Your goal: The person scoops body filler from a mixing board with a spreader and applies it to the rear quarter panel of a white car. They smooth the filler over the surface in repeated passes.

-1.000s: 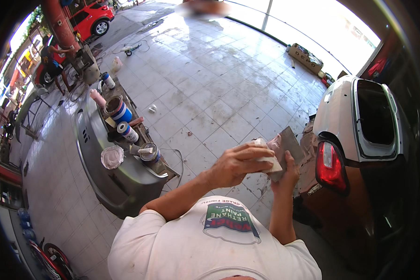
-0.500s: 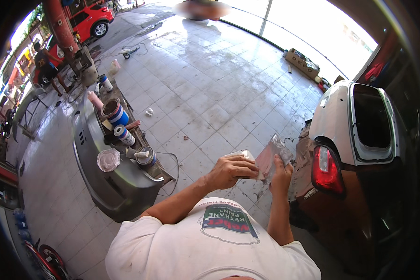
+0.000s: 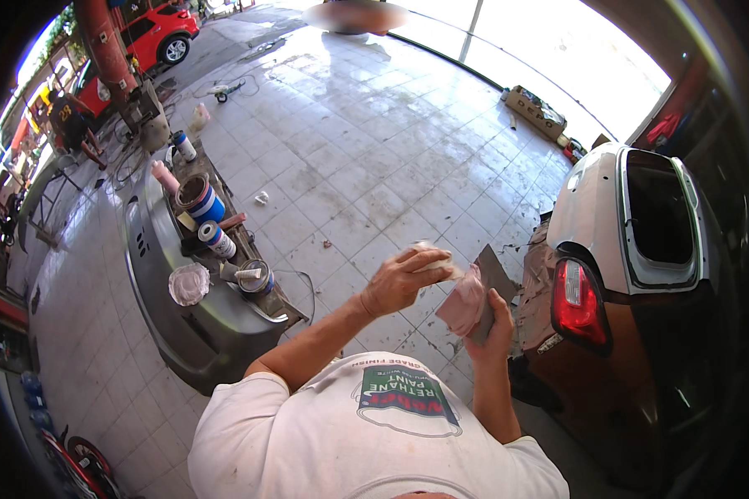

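A thin grey mixing board (image 3: pixel 494 273) smeared with pink body filler (image 3: pixel 466 306) is gripped near its lower edge by my right hand (image 3: pixel 494 328), thumb on top. Just left of it, my left hand (image 3: pixel 404 281) has its fingers closed on a pale putty spreader (image 3: pixel 429 249), which is partly hidden and blurred. The spreader's near end is close to the filler; whether it touches, I cannot tell.
At left, a grey bumper (image 3: pixel 171 316) lies beside a bench with a large paint can (image 3: pixel 200 198), smaller tins and a pink-coated lid (image 3: pixel 190 284). To the right stands a car body with a red tail light (image 3: pixel 581 303). A person (image 3: pixel 71 121) works far left.
My left hand has lifted slightly and moved left from the board. The board has turned in my right hand, bringing the pink filler into fuller view.
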The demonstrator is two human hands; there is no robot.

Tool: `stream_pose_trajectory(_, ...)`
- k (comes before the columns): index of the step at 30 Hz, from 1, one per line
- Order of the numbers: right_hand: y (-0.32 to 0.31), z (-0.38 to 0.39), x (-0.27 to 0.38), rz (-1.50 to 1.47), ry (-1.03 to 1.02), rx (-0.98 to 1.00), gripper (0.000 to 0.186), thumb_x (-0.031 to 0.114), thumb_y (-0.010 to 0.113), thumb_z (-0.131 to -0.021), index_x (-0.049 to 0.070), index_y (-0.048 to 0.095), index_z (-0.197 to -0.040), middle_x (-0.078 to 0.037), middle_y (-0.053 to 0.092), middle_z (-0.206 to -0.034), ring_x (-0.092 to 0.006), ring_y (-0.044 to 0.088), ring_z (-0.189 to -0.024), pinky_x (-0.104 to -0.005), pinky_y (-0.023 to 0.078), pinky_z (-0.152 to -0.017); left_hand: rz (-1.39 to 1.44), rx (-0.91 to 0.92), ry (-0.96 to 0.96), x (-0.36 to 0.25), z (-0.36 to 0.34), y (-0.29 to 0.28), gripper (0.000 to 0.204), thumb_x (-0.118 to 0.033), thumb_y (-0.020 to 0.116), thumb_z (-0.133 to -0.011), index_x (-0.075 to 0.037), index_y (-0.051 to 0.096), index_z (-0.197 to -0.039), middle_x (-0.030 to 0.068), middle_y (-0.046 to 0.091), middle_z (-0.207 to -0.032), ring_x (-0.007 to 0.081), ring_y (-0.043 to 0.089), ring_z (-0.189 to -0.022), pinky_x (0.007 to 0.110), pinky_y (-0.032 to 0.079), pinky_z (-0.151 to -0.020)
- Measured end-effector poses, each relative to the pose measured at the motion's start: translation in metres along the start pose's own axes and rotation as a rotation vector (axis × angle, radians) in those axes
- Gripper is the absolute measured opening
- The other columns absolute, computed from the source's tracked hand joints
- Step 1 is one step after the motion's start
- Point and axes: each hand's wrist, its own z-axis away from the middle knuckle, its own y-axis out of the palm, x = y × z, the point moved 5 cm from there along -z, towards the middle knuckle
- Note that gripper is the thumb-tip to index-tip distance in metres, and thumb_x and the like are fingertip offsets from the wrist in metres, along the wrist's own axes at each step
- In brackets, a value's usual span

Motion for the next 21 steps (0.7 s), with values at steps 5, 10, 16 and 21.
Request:
stream_pose_trajectory(5,0.019,0.006,0.028,0.341,-0.281,-0.279,0.048,0.019,0.067,-0.108,-0.004,0.057,-0.149,-0.017,0.070,-0.140,-0.0305,0.072,-0.124,-0.0455,0.061,-0.103,0.078,-0.048,-0.080,-0.018,-0.021,-0.030,0.047,0.014,0.068,-0.089,-0.008,0.081,-0.128,0.0126,0.074,-0.139,0.0344,0.071,-0.130,0.043,0.061,-0.108)
stream_pose_trajectory(10,0.006,-0.005,0.039,0.318,-0.304,-0.278,0.051,0.027,0.071,-0.106,-0.002,0.060,-0.147,-0.013,0.071,-0.137,-0.0278,0.073,-0.120,-0.0447,0.062,-0.101,0.135,-0.022,0.039,-0.031,-0.010,-0.005,0.046,0.014,0.070,-0.086,-0.007,0.082,-0.124,0.0107,0.075,-0.137,0.0341,0.069,-0.133,0.049,0.058,-0.114)
stream_pose_trajectory(16,0.045,0.019,0.038,1.089,-0.354,-0.016,0.034,0.023,0.064,-0.112,-0.005,0.067,-0.132,-0.018,0.073,-0.126,-0.0271,0.071,-0.109,-0.0391,0.056,-0.092,0.256,-0.017,-0.024,-0.013,-0.028,-0.045,0.049,0.016,0.068,-0.083,-0.009,0.084,-0.122,0.0083,0.083,-0.124,0.0347,0.075,-0.125,0.046,0.062,-0.109)
stream_pose_trajectory(21,0.049,0.005,0.020,1.209,-0.411,-0.237,0.032,0.023,0.061,-0.114,-0.006,0.070,-0.126,-0.017,0.073,-0.118,-0.0276,0.068,-0.105,-0.0405,0.053,-0.093,0.178,0.032,-0.031,-0.034,0.000,0.004,0.033,0.007,0.079,-0.082,-0.011,0.086,-0.108,0.0045,0.084,-0.119,0.0267,0.077,-0.123,0.045,0.060,-0.110)
